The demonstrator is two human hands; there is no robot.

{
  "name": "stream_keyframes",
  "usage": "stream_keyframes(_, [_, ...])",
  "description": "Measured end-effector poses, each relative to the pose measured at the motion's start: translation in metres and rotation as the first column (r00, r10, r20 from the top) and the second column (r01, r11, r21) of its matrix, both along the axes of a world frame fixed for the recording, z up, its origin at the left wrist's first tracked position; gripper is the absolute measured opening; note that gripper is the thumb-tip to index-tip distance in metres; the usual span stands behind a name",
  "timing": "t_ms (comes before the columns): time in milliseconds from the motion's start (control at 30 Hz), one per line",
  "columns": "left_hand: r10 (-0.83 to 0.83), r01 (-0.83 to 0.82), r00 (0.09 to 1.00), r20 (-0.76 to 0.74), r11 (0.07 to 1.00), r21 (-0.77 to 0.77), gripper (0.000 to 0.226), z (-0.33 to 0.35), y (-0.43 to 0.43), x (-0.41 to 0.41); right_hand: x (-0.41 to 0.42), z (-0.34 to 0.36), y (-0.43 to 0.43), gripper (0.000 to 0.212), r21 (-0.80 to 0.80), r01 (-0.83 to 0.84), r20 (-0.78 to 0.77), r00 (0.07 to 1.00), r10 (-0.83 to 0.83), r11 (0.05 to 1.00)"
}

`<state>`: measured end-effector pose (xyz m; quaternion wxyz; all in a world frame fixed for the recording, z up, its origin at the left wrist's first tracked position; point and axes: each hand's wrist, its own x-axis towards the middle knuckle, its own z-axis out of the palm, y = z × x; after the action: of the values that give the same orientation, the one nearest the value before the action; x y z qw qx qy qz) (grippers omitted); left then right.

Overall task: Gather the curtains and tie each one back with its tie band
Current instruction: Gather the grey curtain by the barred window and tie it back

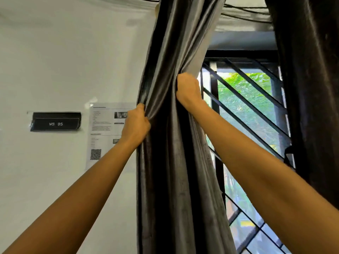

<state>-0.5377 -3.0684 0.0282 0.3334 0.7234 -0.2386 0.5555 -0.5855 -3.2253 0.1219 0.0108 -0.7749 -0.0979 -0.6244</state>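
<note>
Now, curtain in play: long shiny grey satin curtain (174, 153) hangs top to bottom through the middle of the frame, bunched into deep vertical folds between the plain white wall (55, 52) and the window.
Centre-left: left hand (135, 125), arm reaching up from the lower left corner, fingers curled tight round the curtain's wall-side edge, a fistful of fabric in the grip.
Just right of centre, higher up: right hand (187, 88), arm coming from the lower right, closed in a fist on the window-side edge, cloth creasing above the knuckles.
Right edge of frame: dark brown glossy curtain (311, 88), well apart from both hands.
Between the curtains: black metal grille (213, 85) of diagonal bars, bright green leaves (244, 85) behind it.
Mid-left on the wall: black rectangular plate (56, 123) reading "WS 05"; just right of it a white printed sheet (104, 129) with a QR code, its right side hidden behind the left hand.
Top of frame: black cables (244, 10) strung above the window.
</note>
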Motion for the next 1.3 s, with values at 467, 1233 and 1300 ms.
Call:
stream_keyframes(467, [0.045, -0.043, 0.998, 0.049, 0.998, -0.046, 0.009, 0.012, 0.06, -0.01, -0.022, 0.014, 0.105, 0.023, -0.115, -0.151, -0.065, 0.987, 0.144, 0.982])
stream_keyframes(1233, [0.003, 0.001, 0.991, -0.134, 1.0, 0.026, 0.029, -0.077, -0.016, -0.006, 0.013, -0.156, -0.037, 0.01, 0.331, -0.066, -0.283, 0.945, 0.166, 0.941])
stream_keyframes(1300, [0.035, -0.029, 0.988, -0.152, 0.999, 0.038, 0.025, -0.092, -0.014, -0.002, 0.015, -0.175, -0.039, 0.016, 0.359, -0.085, -0.289, 0.937, 0.197, 0.93])
